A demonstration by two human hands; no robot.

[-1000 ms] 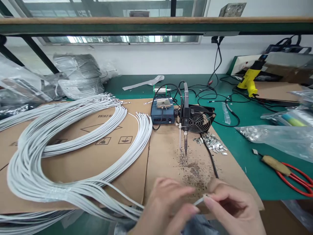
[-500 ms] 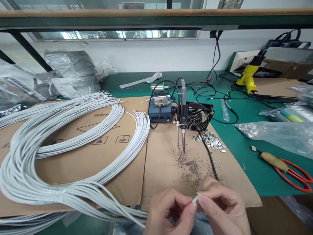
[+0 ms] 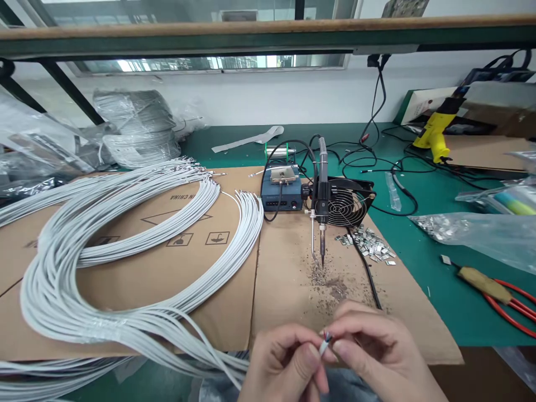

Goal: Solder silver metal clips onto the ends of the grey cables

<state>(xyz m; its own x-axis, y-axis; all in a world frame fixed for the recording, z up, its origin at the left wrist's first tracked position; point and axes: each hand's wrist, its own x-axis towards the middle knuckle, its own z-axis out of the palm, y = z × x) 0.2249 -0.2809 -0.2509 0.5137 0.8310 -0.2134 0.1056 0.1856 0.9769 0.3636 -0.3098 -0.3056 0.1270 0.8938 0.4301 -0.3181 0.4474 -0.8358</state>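
Note:
My left hand (image 3: 287,360) is closed in a pinch around the end of a white cable (image 3: 324,347). Small dark and coloured wires poke out of its tip. From the other side, my right hand (image 3: 372,349) pinches at those wires, its thumb and fingertips touching the tip; how firmly cannot be made out. Beyond my hands a soldering iron (image 3: 322,192) is held upright, tip down, over a cardboard sheet (image 3: 285,290) sprinkled with dark bits. A heap of small metal connectors (image 3: 372,244) lies right of the iron. Coiled white cables (image 3: 54,279) spread across the left side.
Behind the iron are a blue soldering station (image 3: 280,195), a solder spool (image 3: 280,151) and a black fan (image 3: 349,204). At right lie red-handled pliers (image 3: 488,285), a plastic bag of connectors (image 3: 452,229) and a yellow heat gun (image 3: 435,134). A shelf edge (image 3: 251,42) crosses above.
The cable end has turned more upright between my fingers, and wires now show at its tip. Both hands have shifted slightly. The whole view has swung a little to the left.

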